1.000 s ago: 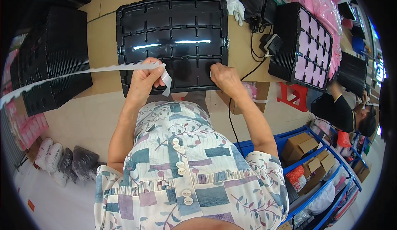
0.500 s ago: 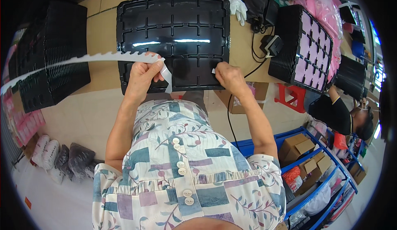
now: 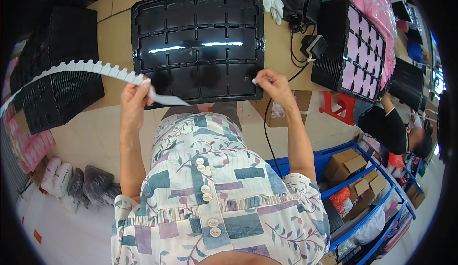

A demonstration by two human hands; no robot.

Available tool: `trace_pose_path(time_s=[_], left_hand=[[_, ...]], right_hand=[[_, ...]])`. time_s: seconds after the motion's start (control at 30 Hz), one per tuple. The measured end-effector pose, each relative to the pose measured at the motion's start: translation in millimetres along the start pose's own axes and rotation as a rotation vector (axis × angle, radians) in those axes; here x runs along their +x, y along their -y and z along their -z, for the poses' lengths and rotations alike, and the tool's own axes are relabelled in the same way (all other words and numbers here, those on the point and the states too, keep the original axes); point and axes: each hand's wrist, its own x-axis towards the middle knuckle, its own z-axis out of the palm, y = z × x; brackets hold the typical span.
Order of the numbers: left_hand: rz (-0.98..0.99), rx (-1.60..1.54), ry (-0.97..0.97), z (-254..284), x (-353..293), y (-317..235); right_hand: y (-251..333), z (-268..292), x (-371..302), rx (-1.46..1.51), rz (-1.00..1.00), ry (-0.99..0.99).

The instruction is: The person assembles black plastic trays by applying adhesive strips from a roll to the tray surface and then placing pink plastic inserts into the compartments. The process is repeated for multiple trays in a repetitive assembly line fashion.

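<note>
My left hand (image 3: 133, 107) pinches a long white strip (image 3: 98, 67) with square notches along one edge, like a strip of stickers. The strip arches away to the left, and its short free end hangs over the near edge of a black plastic tray (image 3: 200, 19). This tray lies on the table with rows of shallow rectangular compartments. At its near right corner, my right hand (image 3: 276, 89) has thumb and finger closed on a small white piece (image 3: 255, 81). The right fingers are close to the tray's rim; whether they touch it I cannot tell.
Stacked black trays (image 3: 76, 55) stand at the left. Another stack (image 3: 329, 50) on the right carries pink pads. White gloves (image 3: 273, 6) and a cabled black adapter (image 3: 314, 47) lie beyond my right hand. A red stool (image 3: 336, 107), blue shelving (image 3: 343, 188) and another person (image 3: 389, 127) are to the right.
My left hand has moved left and nearer to me with the strip, off the tray's compartments. My right hand has turned slightly and shifted a little right, still pinching a small white piece.
</note>
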Motion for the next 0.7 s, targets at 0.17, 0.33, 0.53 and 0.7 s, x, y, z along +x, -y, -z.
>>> trace_pose_path(time_s=[0.17, 0.33, 0.53, 0.7], left_hand=[[0.04, 0.067, -0.116, 49, -21, 3], [0.097, 0.152, -0.258, 98, -49, 12], [0.411, 1.867, -0.105, 114, -86, 5], [0.015, 1.089, 0.269, -13, -66, -37]], right_hand=[[16, -17, -2, -0.434, 0.304, 0.001], [1, 6, -6, 0.138, 0.0, -0.17], [-36, 44, -61, 0.495, -0.238, -0.264], [-139, 86, -101, -0.643, -0.151, -0.515]])
